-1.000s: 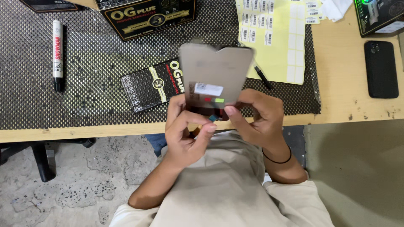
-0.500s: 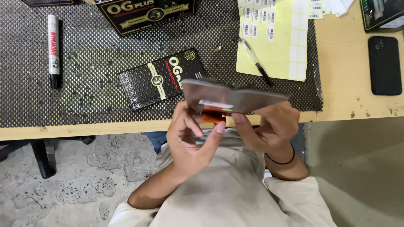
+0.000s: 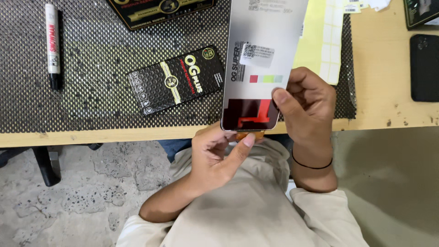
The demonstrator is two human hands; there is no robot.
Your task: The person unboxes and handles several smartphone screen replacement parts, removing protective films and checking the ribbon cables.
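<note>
Hands grip a grey screen panel (image 3: 260, 68): right hand (image 3: 306, 103) at its edge, left hand (image 3: 217, 151) underneath.

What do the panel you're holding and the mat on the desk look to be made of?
The panel in the right hand and left hand looks like a thin glass screen part under a matte grey film: flat, rigid, with a dark glossy strip at its lower end. The mat seems a soft rubbery mesh: black, with an open grid texture. The desk looks like bare light wood.
</note>
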